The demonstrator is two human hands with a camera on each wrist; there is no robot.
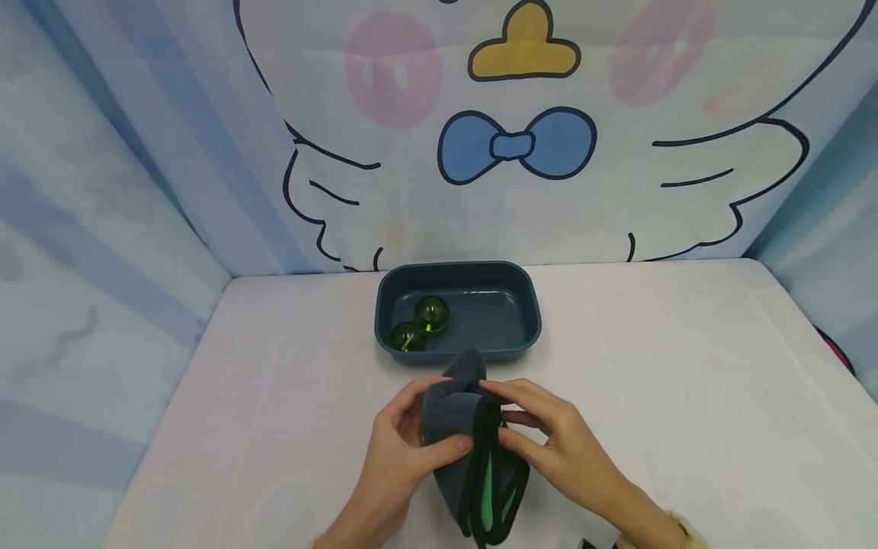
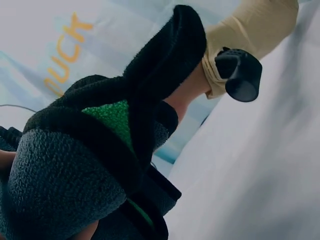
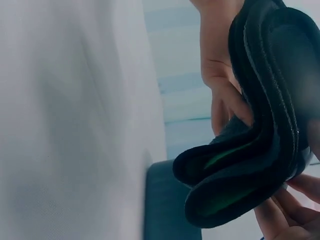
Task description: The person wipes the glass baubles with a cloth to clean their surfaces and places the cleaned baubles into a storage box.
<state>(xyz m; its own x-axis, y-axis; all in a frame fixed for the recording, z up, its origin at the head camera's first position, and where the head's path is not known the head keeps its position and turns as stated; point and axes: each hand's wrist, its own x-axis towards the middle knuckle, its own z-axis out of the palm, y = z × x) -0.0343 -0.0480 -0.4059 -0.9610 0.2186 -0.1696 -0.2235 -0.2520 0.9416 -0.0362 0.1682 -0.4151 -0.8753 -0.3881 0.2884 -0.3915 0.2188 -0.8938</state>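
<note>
Both hands hold a folded dark grey-blue cloth (image 1: 449, 415) with black edging and a green inner side, just in front of a dark teal tray (image 1: 494, 354). My left hand (image 1: 405, 457) grips its left side, thumb across the front. My right hand (image 1: 559, 431) pinches its right edge between thumb and fingers. Filling much of the left wrist view, the cloth (image 2: 65, 175) shows a strip of green between its folds. In the right wrist view, the layered cloth (image 3: 270, 125) hangs bent over, its black edges stacked, with fingers of both hands on it.
Two clear green balls, one (image 1: 432, 313) behind the other (image 1: 408, 337), lie at the tray's left end. A white covered table (image 1: 686, 396) spreads around, with printed curtains (image 1: 425, 206) at the back and sides. A black device (image 2: 242, 75) sits at the right sleeve.
</note>
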